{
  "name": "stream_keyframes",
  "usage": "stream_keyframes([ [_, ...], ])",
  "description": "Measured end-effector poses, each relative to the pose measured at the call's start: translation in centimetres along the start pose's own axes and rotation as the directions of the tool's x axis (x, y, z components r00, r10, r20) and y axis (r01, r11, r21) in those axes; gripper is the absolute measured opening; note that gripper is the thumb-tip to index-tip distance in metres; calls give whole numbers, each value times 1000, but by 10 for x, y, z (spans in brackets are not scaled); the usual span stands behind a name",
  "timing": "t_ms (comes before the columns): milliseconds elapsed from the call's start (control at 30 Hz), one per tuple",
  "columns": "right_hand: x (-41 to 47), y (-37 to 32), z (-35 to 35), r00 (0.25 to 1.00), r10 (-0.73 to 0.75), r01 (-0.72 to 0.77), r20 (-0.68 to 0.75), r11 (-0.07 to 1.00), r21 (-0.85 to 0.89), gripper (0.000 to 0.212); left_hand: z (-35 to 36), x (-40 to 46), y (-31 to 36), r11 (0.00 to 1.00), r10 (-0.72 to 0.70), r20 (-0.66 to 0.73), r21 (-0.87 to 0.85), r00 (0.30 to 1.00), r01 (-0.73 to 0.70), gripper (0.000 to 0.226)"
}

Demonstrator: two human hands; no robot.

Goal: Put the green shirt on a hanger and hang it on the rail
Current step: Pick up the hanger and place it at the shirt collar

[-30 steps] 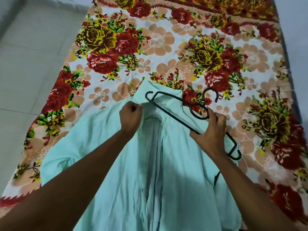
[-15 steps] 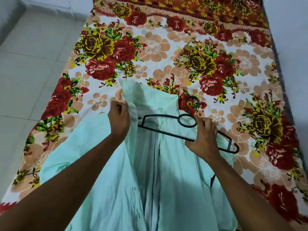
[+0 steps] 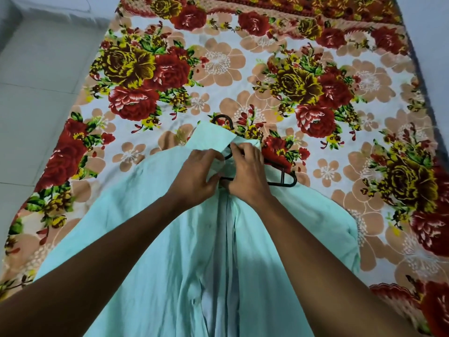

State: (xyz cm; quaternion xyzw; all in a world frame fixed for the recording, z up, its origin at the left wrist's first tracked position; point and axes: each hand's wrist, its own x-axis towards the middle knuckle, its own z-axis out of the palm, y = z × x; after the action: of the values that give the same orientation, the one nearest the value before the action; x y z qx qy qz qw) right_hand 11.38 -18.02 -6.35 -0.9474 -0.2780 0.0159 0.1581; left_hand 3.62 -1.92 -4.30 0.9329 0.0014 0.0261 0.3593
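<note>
Both hands meet at the collar of the green shirt [image 3: 155,239], the left hand [image 3: 194,176] pinching cloth and the right hand [image 3: 247,173] gripping the black hanger [image 3: 284,180], whose exposed right end probably needs sliding under the shoulder beside it.

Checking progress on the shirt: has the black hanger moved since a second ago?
Yes. The hanger has slid left into the green shirt; only its right end and hook show against the floral bedsheet.

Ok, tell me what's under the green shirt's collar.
A black hanger: its hook shows beyond the collar, one arm sticks out right. The other arm is hidden under the green shirt.
</note>
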Motion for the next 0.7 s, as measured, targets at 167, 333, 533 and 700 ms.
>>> stream_keyframes([
  [167,-9,11,9,995,-9,19,-99,994,110,109,3,39,1,910,25,260,395,965,-129,99],
  [333,-19,10,4,975,-44,63,-216,995,82,103,0,56,-1,778,125,316,557,940,-291,109],
  [533,-77,-33,16,883,152,-92,-445,984,152,18,-10,66,-3,863,158,218,443,963,-242,96],
  [700,-61,-27,38,861,449,-415,-240,892,179,49,-10,70,-15,858,222,231,415,947,-302,100],
])
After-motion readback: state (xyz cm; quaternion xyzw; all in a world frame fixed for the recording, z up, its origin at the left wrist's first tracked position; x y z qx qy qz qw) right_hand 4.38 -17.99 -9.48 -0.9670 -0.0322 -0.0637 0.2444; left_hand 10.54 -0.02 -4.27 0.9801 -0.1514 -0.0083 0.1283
